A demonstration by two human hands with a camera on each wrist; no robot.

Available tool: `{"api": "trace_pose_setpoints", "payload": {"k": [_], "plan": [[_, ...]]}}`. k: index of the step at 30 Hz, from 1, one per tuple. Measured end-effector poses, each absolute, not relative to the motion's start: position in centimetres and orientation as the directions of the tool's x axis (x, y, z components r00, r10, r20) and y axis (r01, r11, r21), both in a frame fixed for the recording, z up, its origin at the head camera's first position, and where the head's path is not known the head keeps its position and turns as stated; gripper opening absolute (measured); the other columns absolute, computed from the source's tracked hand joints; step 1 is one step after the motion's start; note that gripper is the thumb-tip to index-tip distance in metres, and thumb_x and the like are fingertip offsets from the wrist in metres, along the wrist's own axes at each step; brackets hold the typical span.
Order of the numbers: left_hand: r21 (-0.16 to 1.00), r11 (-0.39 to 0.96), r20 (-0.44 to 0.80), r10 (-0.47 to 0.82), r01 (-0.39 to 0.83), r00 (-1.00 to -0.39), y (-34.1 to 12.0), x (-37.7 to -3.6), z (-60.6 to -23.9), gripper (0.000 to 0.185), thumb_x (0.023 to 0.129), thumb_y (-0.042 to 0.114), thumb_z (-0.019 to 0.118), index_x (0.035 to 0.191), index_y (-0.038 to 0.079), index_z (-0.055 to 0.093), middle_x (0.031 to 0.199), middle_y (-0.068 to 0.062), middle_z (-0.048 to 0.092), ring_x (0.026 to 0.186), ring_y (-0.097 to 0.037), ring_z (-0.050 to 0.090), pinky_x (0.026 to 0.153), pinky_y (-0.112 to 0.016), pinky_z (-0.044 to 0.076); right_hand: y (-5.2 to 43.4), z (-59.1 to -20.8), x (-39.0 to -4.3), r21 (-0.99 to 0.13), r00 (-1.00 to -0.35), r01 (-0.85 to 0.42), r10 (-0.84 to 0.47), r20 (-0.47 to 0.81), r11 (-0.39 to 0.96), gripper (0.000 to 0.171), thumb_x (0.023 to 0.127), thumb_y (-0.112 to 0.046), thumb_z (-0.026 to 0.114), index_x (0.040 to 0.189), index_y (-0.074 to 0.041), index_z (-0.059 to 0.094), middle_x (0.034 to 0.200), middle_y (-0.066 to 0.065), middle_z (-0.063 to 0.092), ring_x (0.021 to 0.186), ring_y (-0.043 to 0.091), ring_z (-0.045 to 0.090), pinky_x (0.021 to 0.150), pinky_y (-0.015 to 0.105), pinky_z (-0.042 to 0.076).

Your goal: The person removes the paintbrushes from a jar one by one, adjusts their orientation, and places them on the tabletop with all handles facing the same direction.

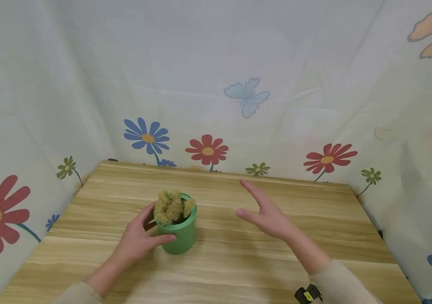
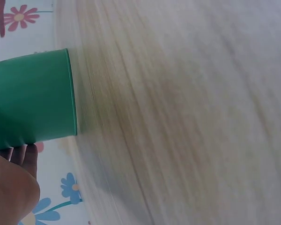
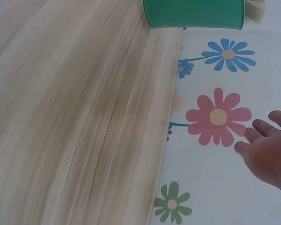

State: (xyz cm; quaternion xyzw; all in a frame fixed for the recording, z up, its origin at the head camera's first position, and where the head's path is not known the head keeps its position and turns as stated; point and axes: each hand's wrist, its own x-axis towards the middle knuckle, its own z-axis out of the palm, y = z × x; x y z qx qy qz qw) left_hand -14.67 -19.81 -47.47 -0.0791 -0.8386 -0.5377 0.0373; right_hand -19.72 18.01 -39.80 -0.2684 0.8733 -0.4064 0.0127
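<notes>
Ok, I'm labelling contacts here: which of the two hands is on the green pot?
The left hand, which curls around the side of the green pot. The right hand is instead open and well apart from it.

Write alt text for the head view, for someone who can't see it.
A left hand holds a green pot with a fuzzy yellowish plant on a wooden table. The right hand hovers open nearby, holding nothing. Behind the table is a pale backdrop printed with colorful flowers and a blue butterfly.
</notes>
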Motion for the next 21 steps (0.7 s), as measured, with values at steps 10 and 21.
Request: {"api": "trace_pose_setpoints", "payload": {"k": [10,21], "plan": [[0.891,0.415,0.160,0.091,0.184,-0.983,-19.9,-14.6,-47.6,0.106,0.076,0.033,0.100,0.163,0.011,0.041,0.158,-0.019,0.052,0.143,-0.043,0.053,0.114,-0.060,0.051,15.2,-39.7,-20.7,-0.822,-0.794,-0.472,-0.558,0.240,0.319,0.080,0.100,-0.023,0.079,0.166,-0.008,0.037,0.170,0.008,0.041,0.158,0.026,0.036,0.131,0.046,0.029],[0.889,0.415,0.170,0.096,0.195,-0.981,-19.9,-14.6,-47.8,0.106,0.077,0.034,0.099,0.163,0.013,0.042,0.159,-0.019,0.052,0.144,-0.043,0.052,0.114,-0.060,0.052,12.8,-40.0,-21.4,-0.864,-0.762,-0.451,-0.600,0.243,0.223,0.074,0.098,-0.021,0.081,0.161,-0.005,0.045,0.162,0.006,0.053,0.151,0.023,0.047,0.127,0.037,0.037]]}}
